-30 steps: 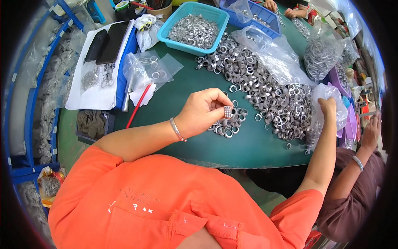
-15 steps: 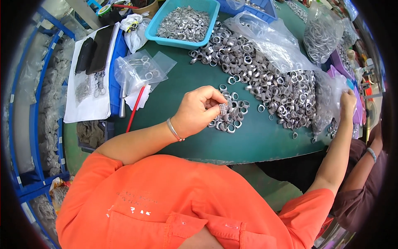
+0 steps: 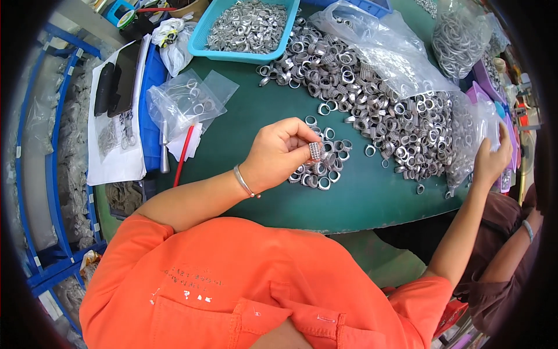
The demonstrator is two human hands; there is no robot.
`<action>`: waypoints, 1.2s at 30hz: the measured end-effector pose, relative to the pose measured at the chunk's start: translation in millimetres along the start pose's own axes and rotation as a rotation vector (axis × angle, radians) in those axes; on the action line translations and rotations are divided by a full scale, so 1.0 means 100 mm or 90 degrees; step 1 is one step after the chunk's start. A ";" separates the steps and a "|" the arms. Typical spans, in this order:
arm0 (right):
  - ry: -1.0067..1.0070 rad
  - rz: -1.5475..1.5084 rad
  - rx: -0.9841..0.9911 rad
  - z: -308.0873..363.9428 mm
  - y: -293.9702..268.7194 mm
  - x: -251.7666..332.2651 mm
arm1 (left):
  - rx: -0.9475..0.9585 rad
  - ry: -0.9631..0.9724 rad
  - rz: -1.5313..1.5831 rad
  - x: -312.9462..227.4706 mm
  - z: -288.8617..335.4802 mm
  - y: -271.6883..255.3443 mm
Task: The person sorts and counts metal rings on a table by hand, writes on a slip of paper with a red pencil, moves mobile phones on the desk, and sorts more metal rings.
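Observation:
My left hand (image 3: 279, 151) pinches a silver-grey ring (image 3: 315, 151) between thumb and fingertips, its face patterned in small squares. Just beyond and below that ring lies a small group of loose rings (image 3: 324, 181) on the green tabletop (image 3: 232, 203). At the table's right side, my right hand (image 3: 493, 158) is raised with thumb and fingers apart, and nothing shows in its grasp. It is next to a clear plastic bag (image 3: 474, 125) by the purple trays (image 3: 478, 92). A large pile of similar rings (image 3: 372, 110) spreads between the two hands.
A turquoise basket of rings (image 3: 195, 49) stands at the back. Plastic sheeting (image 3: 383, 55) covers part of the pile. To the left are small clear bags (image 3: 174, 104), a red stick (image 3: 184, 156) and papers (image 3: 116, 157). Another person's arm (image 3: 511, 244) is at the right.
My right hand has drawn slightly toward me, and its fingers have spread from a closed shape. My left hand keeps the ring, now turned a little. The whole view has shifted slightly.

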State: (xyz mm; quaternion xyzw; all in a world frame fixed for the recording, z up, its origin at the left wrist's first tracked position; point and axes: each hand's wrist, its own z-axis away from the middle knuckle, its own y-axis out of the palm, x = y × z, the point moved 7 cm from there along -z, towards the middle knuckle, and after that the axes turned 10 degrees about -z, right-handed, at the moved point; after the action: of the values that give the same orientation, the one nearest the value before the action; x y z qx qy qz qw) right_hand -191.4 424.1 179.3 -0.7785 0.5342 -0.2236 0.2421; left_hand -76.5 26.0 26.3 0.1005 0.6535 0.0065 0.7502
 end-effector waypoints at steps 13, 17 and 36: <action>0.142 -0.472 0.193 1.74 0.32 2.00 | -0.015 0.058 -0.162 0.11 -0.06 0.01; 0.167 -0.539 0.178 1.78 0.43 2.23 | -0.026 0.049 -0.206 0.12 -0.08 0.02; 0.189 -0.480 0.122 1.91 0.59 2.24 | -0.183 0.495 -0.810 -1.03 -1.88 -0.06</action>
State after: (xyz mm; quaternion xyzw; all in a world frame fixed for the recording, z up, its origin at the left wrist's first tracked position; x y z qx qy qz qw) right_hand -44.0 221.5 13.5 -0.8528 0.2177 -0.4551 0.1351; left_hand -276.8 32.6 103.1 -0.4042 0.7954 -0.3075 0.3307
